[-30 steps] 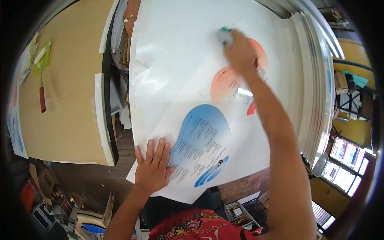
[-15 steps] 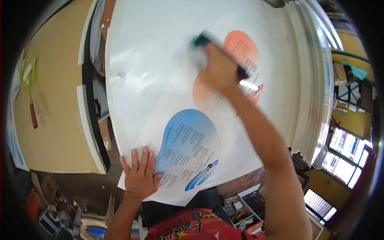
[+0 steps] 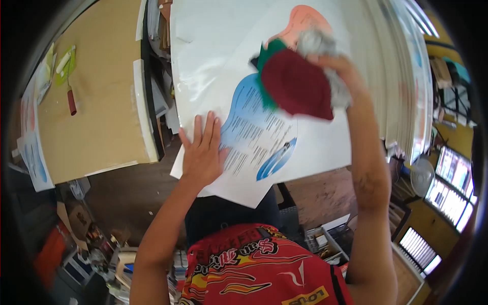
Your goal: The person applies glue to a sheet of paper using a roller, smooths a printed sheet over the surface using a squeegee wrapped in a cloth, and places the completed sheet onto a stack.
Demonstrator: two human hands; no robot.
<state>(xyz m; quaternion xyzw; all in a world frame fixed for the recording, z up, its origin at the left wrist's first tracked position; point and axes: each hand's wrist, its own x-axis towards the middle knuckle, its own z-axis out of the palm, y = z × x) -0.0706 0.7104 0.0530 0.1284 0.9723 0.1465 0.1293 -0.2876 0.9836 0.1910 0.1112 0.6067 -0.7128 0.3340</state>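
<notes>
My left hand (image 3: 203, 151) lies flat with fingers spread on the near left part of a white printed sheet (image 3: 321, 152), beside its blue curved print (image 3: 249, 119). Gripped in my right hand (image 3: 345, 73) is a bundle of cloth rags (image 3: 299, 84), dark red in front with green and grey pieces around it. The bundle covers part of the blue print and of an orange print (image 3: 305, 19) farther up. Whether the rags touch the sheet I cannot tell. The sheet's near corner hangs past the table's front edge.
To the left stands a tan board-topped table (image 3: 101, 132) with a red-handled roller (image 3: 71, 99) on it. Layered sheet edges (image 3: 378, 101) run along the right side. Boxes and tools crowd the floor, and a fan (image 3: 421, 174) stands at the right.
My right hand has swung toward me and to the right, and the rags have fanned out below it. My left hand stays flat on the sheet. The whole view has shifted.
</notes>
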